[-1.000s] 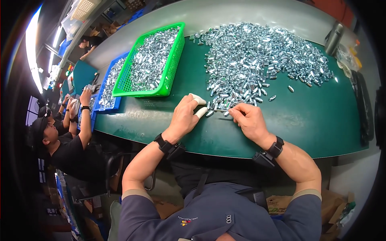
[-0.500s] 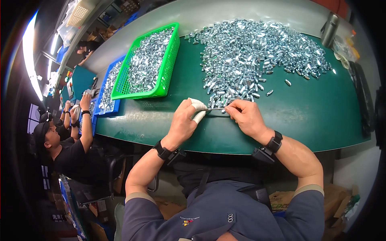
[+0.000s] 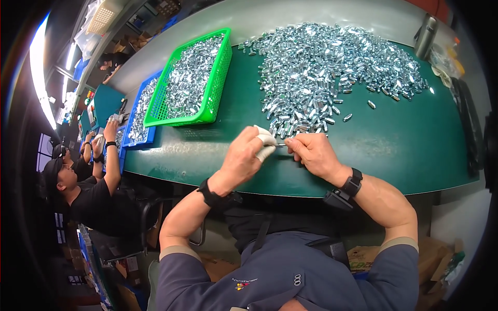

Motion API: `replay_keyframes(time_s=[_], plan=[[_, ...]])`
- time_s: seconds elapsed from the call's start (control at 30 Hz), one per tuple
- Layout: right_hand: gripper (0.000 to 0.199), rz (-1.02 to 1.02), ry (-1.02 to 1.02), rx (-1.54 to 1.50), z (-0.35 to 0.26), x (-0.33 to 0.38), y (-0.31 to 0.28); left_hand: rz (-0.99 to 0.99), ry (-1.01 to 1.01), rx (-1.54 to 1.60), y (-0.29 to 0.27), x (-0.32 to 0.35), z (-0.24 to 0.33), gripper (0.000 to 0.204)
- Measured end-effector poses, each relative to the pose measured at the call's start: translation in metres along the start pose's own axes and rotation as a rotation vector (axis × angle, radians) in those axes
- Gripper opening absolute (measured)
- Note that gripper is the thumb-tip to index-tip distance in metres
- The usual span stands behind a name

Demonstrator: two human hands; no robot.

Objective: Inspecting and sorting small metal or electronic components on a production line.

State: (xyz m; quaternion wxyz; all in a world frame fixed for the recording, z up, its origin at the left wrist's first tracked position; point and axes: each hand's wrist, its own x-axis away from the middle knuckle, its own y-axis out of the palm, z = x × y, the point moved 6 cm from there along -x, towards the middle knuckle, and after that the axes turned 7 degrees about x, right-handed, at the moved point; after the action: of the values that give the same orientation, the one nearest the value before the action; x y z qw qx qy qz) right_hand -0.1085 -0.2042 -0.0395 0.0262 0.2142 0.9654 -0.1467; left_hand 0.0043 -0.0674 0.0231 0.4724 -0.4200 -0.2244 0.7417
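Observation:
Both my hands meet over the near side of the green table, just in front of a heap of small shiny metal pieces. White coverings sheathe some fingers of my left hand, which is pinched closed; whatever lies inside its grip is hidden. Between the hands a short stretch of thin metal rod shows. Its right end is pinched in the bare fingertips of my right hand, while its left end disappears at the covered fingers.
Left of the heap, a green basket full of similar pieces tilts on the edge of a blue tray. A dark bottle stands at the far right. Co-workers sit along the table to the left.
My left hand has moved slightly right and rolled over, closing toward my right hand. Less of the rod shows between them. My right hand has shifted slightly, its fingers more curled.

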Motion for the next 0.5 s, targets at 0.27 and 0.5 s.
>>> replay_keyframes(time_s=[0.27, 0.5], plan=[[0.032, 0.114, 0.084, -0.100, 0.007, -0.004, -0.018, 0.349, 0.017, -0.492, -0.110, -0.011, -0.022, 0.020], [0.029, 0.112, 0.003, 0.003, 0.004, -0.004, -0.010, -0.051, -0.207, -0.243, 0.004, 0.007, -0.027, 0.026]])
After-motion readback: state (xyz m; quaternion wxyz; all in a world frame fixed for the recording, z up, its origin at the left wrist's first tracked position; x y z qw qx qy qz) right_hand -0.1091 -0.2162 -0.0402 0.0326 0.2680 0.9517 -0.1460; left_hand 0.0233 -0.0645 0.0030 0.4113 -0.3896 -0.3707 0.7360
